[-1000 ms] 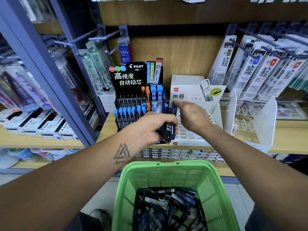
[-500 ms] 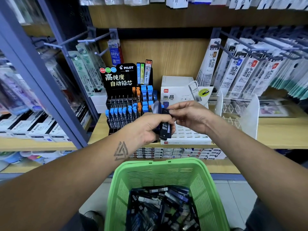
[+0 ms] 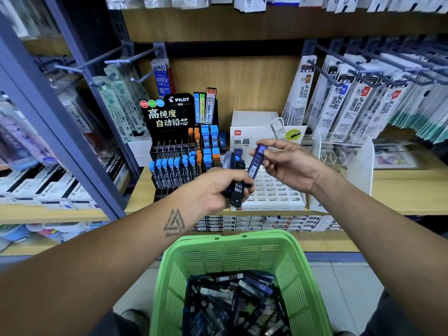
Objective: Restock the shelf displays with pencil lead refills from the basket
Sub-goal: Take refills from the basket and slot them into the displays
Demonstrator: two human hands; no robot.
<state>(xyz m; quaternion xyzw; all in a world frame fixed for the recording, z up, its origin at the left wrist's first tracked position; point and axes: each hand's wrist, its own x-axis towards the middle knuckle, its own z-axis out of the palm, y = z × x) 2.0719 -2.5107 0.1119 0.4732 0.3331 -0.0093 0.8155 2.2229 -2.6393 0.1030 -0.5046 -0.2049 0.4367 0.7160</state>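
Left hand: the left hand is gripping a small bunch of lead refill cases near the shelf edge, fingers curled round them; the front black case is reading "HB 0.5".
Right hand: the right hand is pinching a single blue refill case between thumb and fingertips, holding it tilted just above the bunch and over the white tray.
Basket: the green basket is sitting near, below both arms, and is holding a deep heap of dark and blue cases, so most of the stock is waiting, by my judgement.
White display tray: many slots are showing pale and unfilled; this looks like the likely target, though I cannot tell for sure.
Pilot rack: on the left, it is carrying rows of blue- and orange-capped tubes, with gaps in the far rows.
Progress: restocking is looking early to midway.
Writing: "PILOT" with "高纯度 自动铅芯" on the black header; "HB", "0.5", "NEO-X" on the upright tubes; "黑晶" and "HB 0.5" on the white box; "BRFV" and "JF-0.5" on hanging packs.
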